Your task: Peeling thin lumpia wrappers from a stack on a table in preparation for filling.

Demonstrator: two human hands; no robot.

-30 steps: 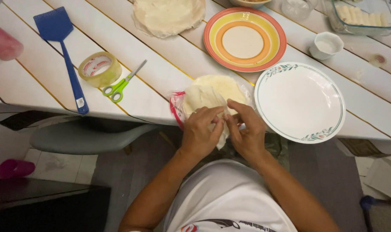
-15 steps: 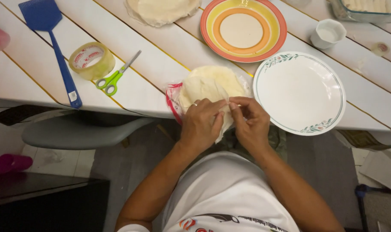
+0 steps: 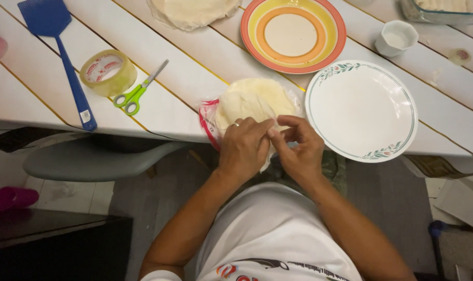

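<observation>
At table's edge, both hands' grip (image 3: 270, 136) pinches a pale round wrapper stack (image 3: 254, 104).

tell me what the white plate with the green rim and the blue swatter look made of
White plate: likely glazed ceramic, going by its smooth, slightly glossy face and printed floral rim; melamine can't be ruled out.
Blue swatter: plastic, judging by the uniform moulded colour, fine mesh head and thin handle.

The hands (image 3: 270, 148) hide the near edge of the wrapper stack (image 3: 254, 101).
</observation>
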